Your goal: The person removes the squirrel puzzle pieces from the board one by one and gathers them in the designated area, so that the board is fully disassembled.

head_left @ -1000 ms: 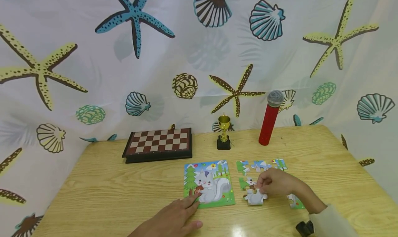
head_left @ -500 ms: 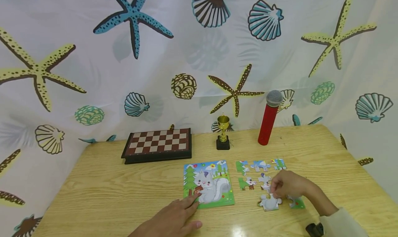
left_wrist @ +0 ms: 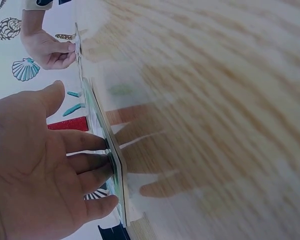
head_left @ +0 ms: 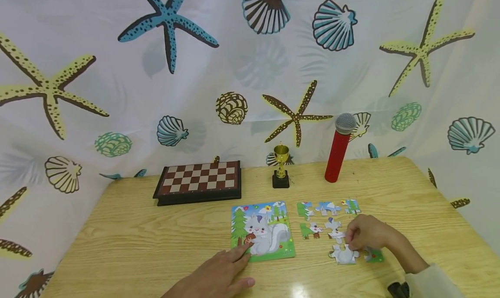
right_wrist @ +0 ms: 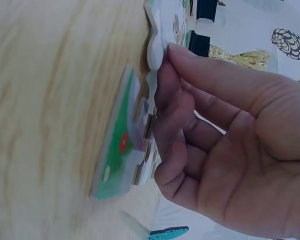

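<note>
My left hand [head_left: 218, 272] rests its straight fingertips on the lower left of a square squirrel picture board [head_left: 273, 233]; in the left wrist view its fingers [left_wrist: 90, 182] touch the board's edge. With thumb and forefinger, my right hand [head_left: 369, 235] pinches a jigsaw piece [head_left: 344, 255] showing a pale grey body. That piece is just below a squirrel-face piece [head_left: 333, 229] and left of a green corner piece [head_left: 376, 256]. In the right wrist view the held piece [right_wrist: 155, 47] looks slightly raised off the table, near the corner piece. Whether its tabs interlock I cannot tell.
Several other jigsaw pieces lie above, including a tree piece [head_left: 351, 206] and a green-edged piece [head_left: 311, 230]. Toward the back stand a checkered board box [head_left: 199, 180], a small gold trophy [head_left: 281, 163] and a red microphone [head_left: 338, 152]. A patterned cloth [head_left: 234, 50] hangs behind the table.
My right hand has slid the grey-body piece to the right, uncovering the squirrel-face piece above, and in the last half second nudged it slightly further right. My left hand stays put.
</note>
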The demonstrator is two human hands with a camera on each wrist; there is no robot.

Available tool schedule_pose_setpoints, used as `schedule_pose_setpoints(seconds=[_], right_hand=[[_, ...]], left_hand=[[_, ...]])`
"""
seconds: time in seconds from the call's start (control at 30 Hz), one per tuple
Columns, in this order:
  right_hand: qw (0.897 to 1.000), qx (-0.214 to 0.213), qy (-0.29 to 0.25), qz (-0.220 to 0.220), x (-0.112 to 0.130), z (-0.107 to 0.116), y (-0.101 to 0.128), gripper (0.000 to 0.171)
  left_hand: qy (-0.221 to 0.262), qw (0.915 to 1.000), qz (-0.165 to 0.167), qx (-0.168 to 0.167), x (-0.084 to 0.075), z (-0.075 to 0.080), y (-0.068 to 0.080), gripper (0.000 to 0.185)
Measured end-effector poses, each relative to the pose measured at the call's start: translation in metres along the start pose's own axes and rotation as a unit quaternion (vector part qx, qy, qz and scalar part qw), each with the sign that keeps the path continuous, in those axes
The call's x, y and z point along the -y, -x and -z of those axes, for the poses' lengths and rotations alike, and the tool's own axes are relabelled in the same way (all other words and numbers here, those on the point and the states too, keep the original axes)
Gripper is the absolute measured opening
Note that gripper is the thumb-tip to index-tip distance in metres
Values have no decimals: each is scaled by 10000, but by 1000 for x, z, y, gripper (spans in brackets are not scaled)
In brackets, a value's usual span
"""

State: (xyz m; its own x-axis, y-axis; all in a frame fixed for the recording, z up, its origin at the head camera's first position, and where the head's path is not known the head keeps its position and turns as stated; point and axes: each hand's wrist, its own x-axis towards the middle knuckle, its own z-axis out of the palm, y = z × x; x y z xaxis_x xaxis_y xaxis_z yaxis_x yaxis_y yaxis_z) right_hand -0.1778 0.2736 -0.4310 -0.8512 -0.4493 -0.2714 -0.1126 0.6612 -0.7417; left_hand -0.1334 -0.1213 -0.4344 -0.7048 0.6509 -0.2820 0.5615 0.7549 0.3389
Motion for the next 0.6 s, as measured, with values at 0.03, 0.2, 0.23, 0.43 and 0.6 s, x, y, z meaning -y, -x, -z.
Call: schedule_pose_setpoints(seconds=[0.03, 0.2, 0.23, 0.43, 0.6], right_hand=[[10000, -4, -26, -10, 0, 0, 0, 6], [9999, -100, 58, 4, 3, 0, -1, 8], [9998, -148, 140, 19, 4, 0, -2, 8], [9984, -268, 420, 285, 17, -6, -14, 11], [9981, -84, 284, 543, 31, -16, -29, 8]], left_hand=[[3, 10000, 1, 4, 0, 0, 0, 72], [45, 10000, 53, 2, 1, -1, 0, 72], [46, 10000, 58, -13, 1, -1, 0, 72], [22, 9999, 61, -82, 1, -2, 0, 71], [-25, 9999, 26, -97, 2, -1, 0, 71]])
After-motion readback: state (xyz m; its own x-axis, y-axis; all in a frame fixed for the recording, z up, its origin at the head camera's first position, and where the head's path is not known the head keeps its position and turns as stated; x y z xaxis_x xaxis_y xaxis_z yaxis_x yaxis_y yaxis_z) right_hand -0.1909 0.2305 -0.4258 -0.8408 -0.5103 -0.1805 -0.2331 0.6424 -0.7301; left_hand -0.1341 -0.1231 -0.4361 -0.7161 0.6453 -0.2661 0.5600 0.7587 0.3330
